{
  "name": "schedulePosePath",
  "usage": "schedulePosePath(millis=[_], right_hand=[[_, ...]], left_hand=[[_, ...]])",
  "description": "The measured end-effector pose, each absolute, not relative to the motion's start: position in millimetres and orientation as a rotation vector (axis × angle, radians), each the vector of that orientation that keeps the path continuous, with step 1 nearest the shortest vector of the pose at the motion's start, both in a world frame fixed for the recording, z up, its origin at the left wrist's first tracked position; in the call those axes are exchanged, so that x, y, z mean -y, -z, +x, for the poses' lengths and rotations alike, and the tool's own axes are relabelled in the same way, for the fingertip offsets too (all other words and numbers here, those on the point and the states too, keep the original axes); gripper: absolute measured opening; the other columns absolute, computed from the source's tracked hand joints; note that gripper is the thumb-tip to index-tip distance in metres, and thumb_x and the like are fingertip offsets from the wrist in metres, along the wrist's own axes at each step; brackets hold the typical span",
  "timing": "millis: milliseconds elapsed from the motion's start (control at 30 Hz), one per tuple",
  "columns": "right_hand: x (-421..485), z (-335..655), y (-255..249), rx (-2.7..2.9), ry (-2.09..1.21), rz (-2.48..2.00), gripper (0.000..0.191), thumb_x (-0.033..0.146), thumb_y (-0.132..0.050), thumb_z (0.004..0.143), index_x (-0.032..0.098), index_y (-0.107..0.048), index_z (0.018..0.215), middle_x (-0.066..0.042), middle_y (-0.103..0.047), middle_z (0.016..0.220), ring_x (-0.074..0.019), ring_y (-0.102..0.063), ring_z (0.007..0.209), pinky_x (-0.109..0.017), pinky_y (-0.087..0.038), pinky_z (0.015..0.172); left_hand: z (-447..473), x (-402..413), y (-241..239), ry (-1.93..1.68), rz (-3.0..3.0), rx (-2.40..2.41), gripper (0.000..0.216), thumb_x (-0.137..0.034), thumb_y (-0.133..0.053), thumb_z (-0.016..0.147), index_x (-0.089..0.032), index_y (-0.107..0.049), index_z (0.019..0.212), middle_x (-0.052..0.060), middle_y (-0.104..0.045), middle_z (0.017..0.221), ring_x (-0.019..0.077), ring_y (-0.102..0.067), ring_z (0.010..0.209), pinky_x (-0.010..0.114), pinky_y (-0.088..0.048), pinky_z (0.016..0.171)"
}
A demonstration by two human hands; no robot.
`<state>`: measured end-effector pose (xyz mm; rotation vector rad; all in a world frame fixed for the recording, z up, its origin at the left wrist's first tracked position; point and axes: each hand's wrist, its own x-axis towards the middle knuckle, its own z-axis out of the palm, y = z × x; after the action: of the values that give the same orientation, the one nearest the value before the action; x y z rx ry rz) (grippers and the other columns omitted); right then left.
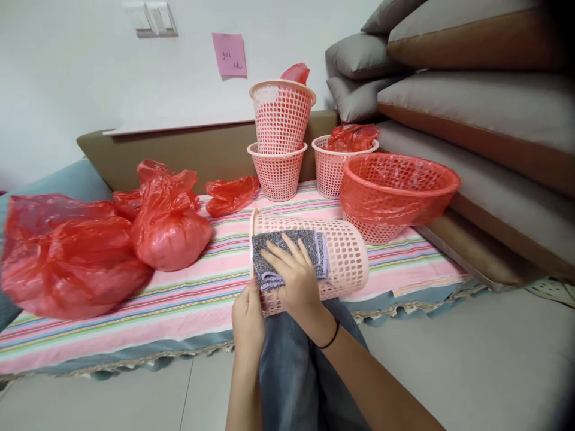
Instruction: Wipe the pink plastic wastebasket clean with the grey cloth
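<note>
A pale pink perforated plastic wastebasket [348,254] lies on its side across my knees and the sofa edge, its rim to the left. My left hand [248,314] grips that rim near the bottom, thumb up and fingers curled behind it. On the basket's side rests a folded grey cloth with lilac edging [269,242]. My right hand [294,272] presses flat on the cloth, fingers spread over it. The cloth covers part of the holes.
Two stacked wastebaskets [283,117] stand at the back, beside another basket [330,167]. A basket lined with a red bag [399,191] stands at right. Filled red plastic bags [76,257] lie left on the striped cover [188,305]. Grey cushions [485,120] pile up at right.
</note>
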<state>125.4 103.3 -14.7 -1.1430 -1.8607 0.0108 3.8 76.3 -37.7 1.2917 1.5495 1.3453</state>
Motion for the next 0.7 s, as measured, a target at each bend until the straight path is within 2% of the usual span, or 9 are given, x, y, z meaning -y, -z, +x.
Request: schedulePosePath(millis=[167,400,567,700], right_hand=[[-101.7,125.6,13.5,1.851,0.006,-1.149,0.067,0.001,-0.040,0.065,0.018,-0.063,0.126,0.000,-0.060,0.137,-0.0261,-0.037,0.139,-0.050,-0.020,0.119],[-84.5,124.8,27.7,1.861,0.055,-1.177,0.067,-0.001,-0.040,0.069,0.021,-0.060,0.129,0.001,-0.058,0.139,-0.0250,-0.034,0.142,-0.051,-0.018,0.119],[-86.0,124.9,26.7,1.870,0.040,-1.163,0.066,-0.001,-0.040,0.069,0.021,-0.062,0.126,0.000,-0.060,0.137,-0.0248,-0.036,0.141,-0.050,-0.020,0.118],[-102.6,125.0,14.4,1.856,-0.015,-1.170,0.064,0.000,-0.041,0.068,0.021,-0.064,0.124,0.001,-0.062,0.135,-0.0248,-0.041,0.137,-0.049,-0.022,0.118]], left_hand=[[7.5,-73.9,29.5,-1.343,1.263,-1.501,0.058,-0.063,-0.042,0.088,-0.012,-0.070,0.093,0.011,-0.073,0.097,0.0229,-0.062,0.087,0.031,-0.045,0.080],[9.4,-79.7,33.5,-1.359,1.261,-1.455,0.056,-0.059,-0.040,0.092,-0.012,-0.069,0.104,0.012,-0.072,0.107,0.0243,-0.064,0.098,0.033,-0.046,0.087],[7.6,-83.9,34.1,-1.342,1.255,-1.464,0.057,-0.060,-0.039,0.091,-0.012,-0.070,0.098,0.011,-0.074,0.101,0.0236,-0.065,0.091,0.032,-0.047,0.082],[8.2,-84.8,34.3,-1.346,1.288,-1.536,0.058,-0.064,-0.037,0.089,-0.015,-0.067,0.080,0.007,-0.071,0.080,0.0202,-0.060,0.074,0.030,-0.045,0.069]])
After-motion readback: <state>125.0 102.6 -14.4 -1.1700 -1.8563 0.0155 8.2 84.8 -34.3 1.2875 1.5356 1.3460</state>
